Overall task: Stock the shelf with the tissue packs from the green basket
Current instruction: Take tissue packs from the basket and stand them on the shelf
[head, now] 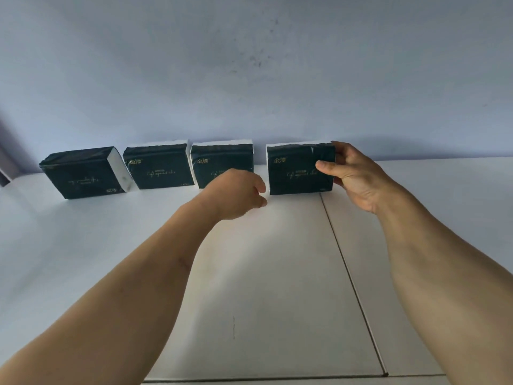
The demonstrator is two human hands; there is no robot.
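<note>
Several dark green tissue packs stand in a row on the white shelf top [83, 245], against the wall. The rightmost pack [297, 173] is gripped at its right end by my right hand [352, 179], thumb on its front face and fingers behind. My left hand [236, 194] hovers just left of that pack with loosely curled fingers, holding nothing, and it covers the lower part of the third pack [219, 162]. Further left stand a second pack [158, 168] and a tilted first pack [83, 173]. The green basket is out of view.
A pale blue wall [249, 65] rises right behind the packs. A dark seam [349, 273] runs across the white surface toward me. Bare shelf top lies to the right of the held pack.
</note>
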